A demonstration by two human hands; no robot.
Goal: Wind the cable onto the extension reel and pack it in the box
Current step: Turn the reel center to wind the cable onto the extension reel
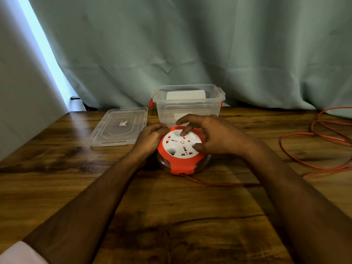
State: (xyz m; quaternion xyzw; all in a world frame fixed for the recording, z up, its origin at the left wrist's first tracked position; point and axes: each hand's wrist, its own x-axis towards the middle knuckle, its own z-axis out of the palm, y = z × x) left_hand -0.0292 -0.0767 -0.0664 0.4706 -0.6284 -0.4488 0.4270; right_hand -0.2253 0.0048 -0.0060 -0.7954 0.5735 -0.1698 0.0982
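An orange and white extension reel [180, 155] lies flat on the wooden table [171, 216], its white socket face up. My left hand [150, 138] grips the reel's left rim with curled fingers. My right hand [207, 136] holds the white face, a finger in one recess at the top and the thumb at its right edge. The orange cable [215, 184] leaves the reel's front and runs right to loose loops [323, 138] on the table. The clear plastic box [187, 103] with orange latches stands open just behind the reel.
The box's clear lid [120, 126] lies flat to the left of the box. A grey-green curtain [190, 44] hangs behind the table. A white card sits inside the box.
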